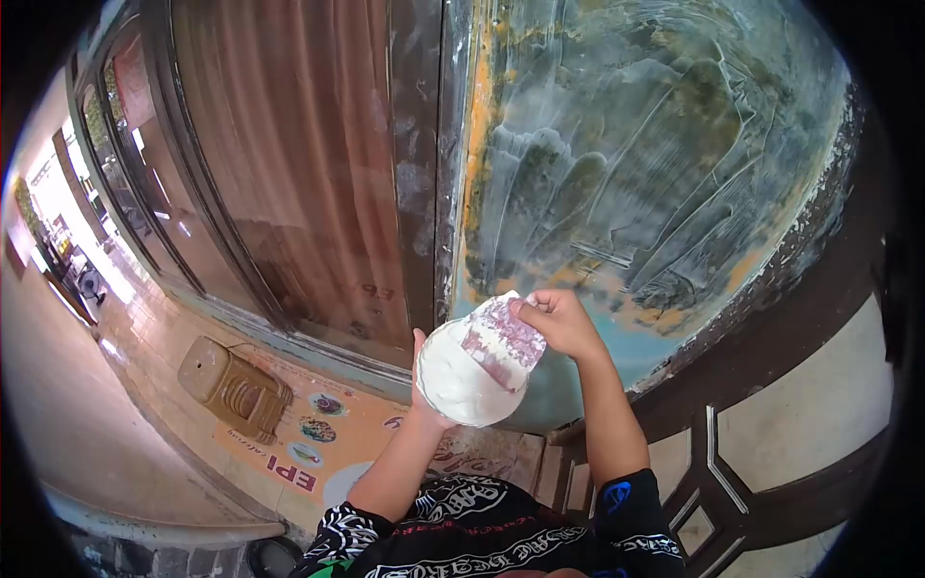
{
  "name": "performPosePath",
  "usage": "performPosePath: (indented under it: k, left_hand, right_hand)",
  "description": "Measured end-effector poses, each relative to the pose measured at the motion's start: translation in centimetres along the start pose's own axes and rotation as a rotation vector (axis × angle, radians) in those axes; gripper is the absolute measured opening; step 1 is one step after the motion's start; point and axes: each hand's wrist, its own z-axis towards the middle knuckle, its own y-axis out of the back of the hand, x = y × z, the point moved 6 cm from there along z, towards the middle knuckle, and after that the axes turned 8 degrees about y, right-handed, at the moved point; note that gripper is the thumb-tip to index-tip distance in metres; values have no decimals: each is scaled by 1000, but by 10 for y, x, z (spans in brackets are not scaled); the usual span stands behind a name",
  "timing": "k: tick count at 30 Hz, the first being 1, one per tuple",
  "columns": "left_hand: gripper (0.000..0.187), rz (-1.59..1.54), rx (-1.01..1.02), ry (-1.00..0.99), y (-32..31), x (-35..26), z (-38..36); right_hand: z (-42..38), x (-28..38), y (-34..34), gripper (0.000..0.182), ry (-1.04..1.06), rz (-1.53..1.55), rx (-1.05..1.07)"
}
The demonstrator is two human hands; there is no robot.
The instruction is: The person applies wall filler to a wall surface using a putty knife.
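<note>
A round container [453, 385] full of smooth white paste rests in my left hand [432, 416], whose fingers and palm wrap its left and lower side. My right hand [562, 323] pinches the upper right corner of a flat pinkish scraper [506, 347] smeared with white. The scraper lies over the right part of the container, its lower edge against the paste. Beyond my hands stands a wall [617, 164] with patchy grey-green, orange and white streaks.
A reddish curtain [289, 144] hangs behind dark-framed glass on the left. On the floor, a brown plastic stool [236, 385] lies on an orange printed banner [323, 405]. Dark trim and a panelled surface [800, 405] are at the right. A fan [92, 284] stands far left.
</note>
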Motion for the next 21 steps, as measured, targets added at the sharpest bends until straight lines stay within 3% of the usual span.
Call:
performPosePath:
  k: [3, 6, 11, 13, 21]
  left_hand:
    - [92, 10, 6, -11, -2, -1, 0]
    - [92, 8, 16, -4, 0, -3, -1]
    - [91, -36, 37, -15, -8, -3, -3]
    - [90, -42, 49, -13, -2, -6, -2]
    - [85, -86, 103, -26, -9, -9, -1]
  right_hand:
    - [3, 6, 2, 21, 29, 32, -20]
    - [7, 2, -8, 22, -2, 39, 109]
    - [12, 3, -4, 21, -1, 107, 56]
    - [14, 1, -12, 21, 20, 116, 161]
    - [21, 8, -13, 20, 63, 166, 141]
